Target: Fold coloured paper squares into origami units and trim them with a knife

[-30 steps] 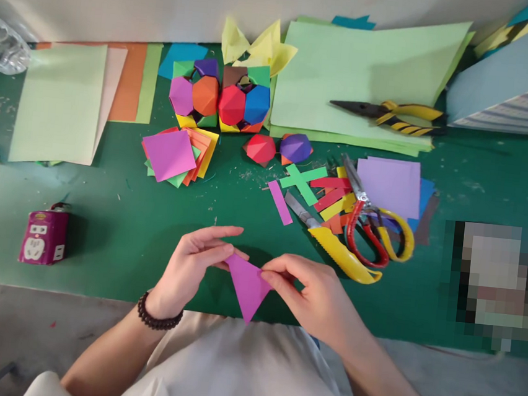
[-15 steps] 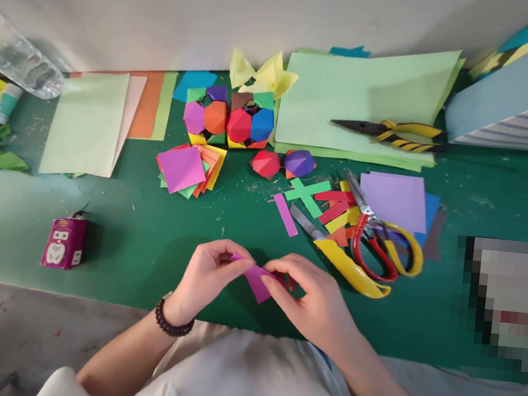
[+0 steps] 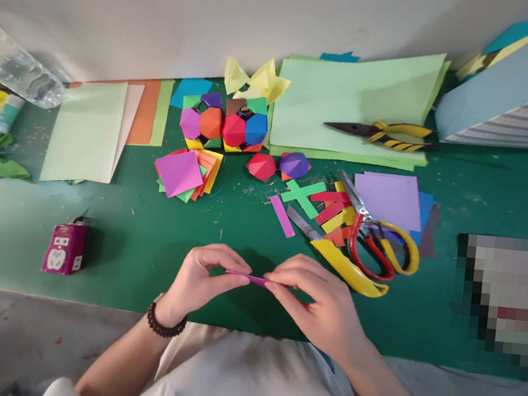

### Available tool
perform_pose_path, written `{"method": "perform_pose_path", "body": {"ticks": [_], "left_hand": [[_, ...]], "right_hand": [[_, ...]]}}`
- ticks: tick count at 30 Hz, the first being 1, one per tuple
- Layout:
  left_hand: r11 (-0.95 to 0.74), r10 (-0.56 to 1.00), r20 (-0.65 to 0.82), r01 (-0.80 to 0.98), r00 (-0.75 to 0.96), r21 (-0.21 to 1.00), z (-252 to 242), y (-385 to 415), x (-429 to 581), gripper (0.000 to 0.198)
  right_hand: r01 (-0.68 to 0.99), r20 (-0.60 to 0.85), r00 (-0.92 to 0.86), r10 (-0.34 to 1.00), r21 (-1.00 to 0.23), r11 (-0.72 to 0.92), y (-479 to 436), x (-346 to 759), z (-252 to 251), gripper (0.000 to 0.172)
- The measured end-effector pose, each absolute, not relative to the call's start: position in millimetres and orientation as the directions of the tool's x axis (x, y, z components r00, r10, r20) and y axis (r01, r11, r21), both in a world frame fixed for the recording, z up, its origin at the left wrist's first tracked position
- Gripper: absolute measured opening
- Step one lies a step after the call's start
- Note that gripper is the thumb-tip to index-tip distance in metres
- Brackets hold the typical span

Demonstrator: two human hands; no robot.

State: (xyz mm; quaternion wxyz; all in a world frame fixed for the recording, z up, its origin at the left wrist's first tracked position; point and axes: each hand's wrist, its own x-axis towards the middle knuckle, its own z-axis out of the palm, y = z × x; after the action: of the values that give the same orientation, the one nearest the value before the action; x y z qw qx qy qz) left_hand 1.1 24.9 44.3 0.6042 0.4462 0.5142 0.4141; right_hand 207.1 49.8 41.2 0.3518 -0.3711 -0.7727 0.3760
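Observation:
A piece of purple paper (image 3: 257,280) is held between both hands above the near part of the green table (image 3: 148,236), seen almost edge-on as a thin strip. My left hand (image 3: 204,277) pinches its left end between thumb and fingers. At the right end, the thumb and fingertips of my right hand (image 3: 317,299) close on it. Beyond the hands lie a fanned stack of coloured paper squares (image 3: 180,174) and two small folded paper pieces, one red (image 3: 261,167) and one violet (image 3: 295,165).
Scissors (image 3: 375,233) and a yellow-handled cutter (image 3: 348,268) lie right of my hands by coloured paper strips (image 3: 304,197). Pliers (image 3: 377,133) rest on green sheets (image 3: 348,100). Folded paper balls (image 3: 224,122) stand at the back. A purple power socket block (image 3: 65,248) sits left.
The purple paper has turned from showing its flat face to nearly edge-on. Both hands still pinch it, with slightly shifted fingers. The whole view has shifted a little.

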Motion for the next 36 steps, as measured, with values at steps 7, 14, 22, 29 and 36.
{"method": "perform_pose_path", "body": {"ticks": [7, 14, 22, 29, 36], "left_hand": [[-0.01, 0.976, -0.01, 0.092, 0.219, 0.996, 48.4, 24.9, -14.0, 0.009], [-0.039, 0.901, -0.025, 0.138, 0.433, 0.99, 53.5, 34.4, -25.5, 0.014], [-0.02, 0.883, -0.039, 0.119, 0.468, 0.993, 55.1, 46.3, -31.4, 0.009], [0.268, 0.924, -0.185, -0.222, 0.335, 0.937, 38.6, 62.6, 12.0, 0.059], [0.416, 0.898, -0.387, -0.117, 0.209, 0.902, 10.6, 71.2, 27.8, 0.037]], "right_hand": [[0.377, 0.574, -0.541, 0.614, -0.488, 0.787, 51.6, 221.3, 35.1, 0.031], [0.407, 0.61, -0.507, 0.609, -0.453, 0.793, 49.9, 222.0, 39.9, 0.022], [0.382, 0.57, -0.399, 0.718, -0.609, 0.695, 46.4, 217.1, 38.5, 0.024], [0.2, 0.081, -0.049, 0.996, -0.976, 0.089, 46.2, 196.3, 27.5, 0.016], [0.316, -0.028, -0.099, 0.995, -0.949, 0.005, 54.4, 197.4, 15.5, 0.026]]}}
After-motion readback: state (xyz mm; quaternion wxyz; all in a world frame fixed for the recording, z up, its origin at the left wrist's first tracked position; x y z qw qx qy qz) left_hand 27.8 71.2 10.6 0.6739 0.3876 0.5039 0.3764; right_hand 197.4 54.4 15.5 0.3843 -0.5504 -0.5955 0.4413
